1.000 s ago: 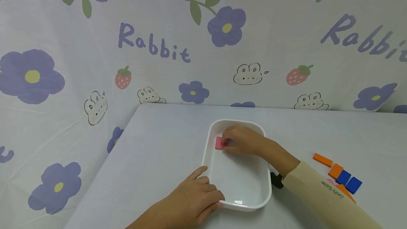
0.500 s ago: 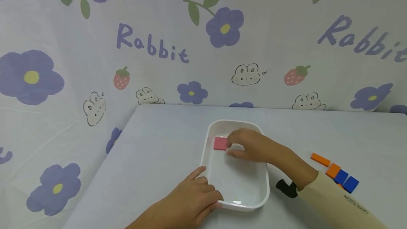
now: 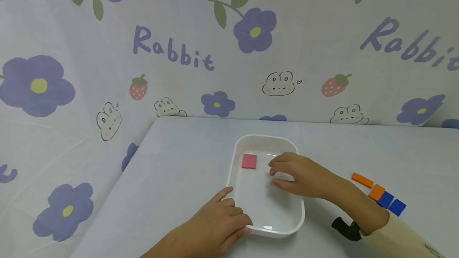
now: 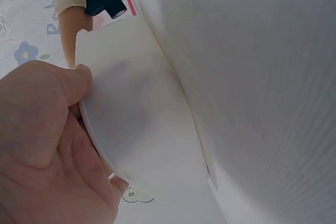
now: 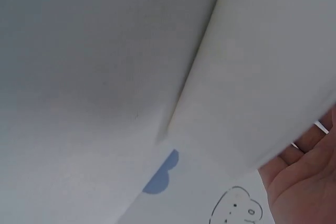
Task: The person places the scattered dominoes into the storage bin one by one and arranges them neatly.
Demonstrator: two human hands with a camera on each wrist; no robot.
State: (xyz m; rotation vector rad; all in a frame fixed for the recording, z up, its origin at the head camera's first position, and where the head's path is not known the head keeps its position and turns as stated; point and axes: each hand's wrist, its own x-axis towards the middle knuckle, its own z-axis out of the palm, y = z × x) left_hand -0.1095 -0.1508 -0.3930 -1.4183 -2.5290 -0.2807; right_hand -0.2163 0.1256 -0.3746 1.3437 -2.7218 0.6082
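One pink square, with a faint line down its middle, lay flat inside the white tray, near the far left corner. The person's left hand gripped the tray at its near left corner, thumb and fingers clamped on the rim. Over the tray's right side hung the right hand, palm turned inward, fingers loosely bent and apart from the thumb, holding nothing; a gap separated it from the pink square. A black fitting jutted out by the right sleeve.

On the white worktop, right of the tray, an orange strip, an orange square and two blue squares lay in a slanting row. Behind hung a cloth printed with flowers, strawberries, rabbits and the word "Rabbit".
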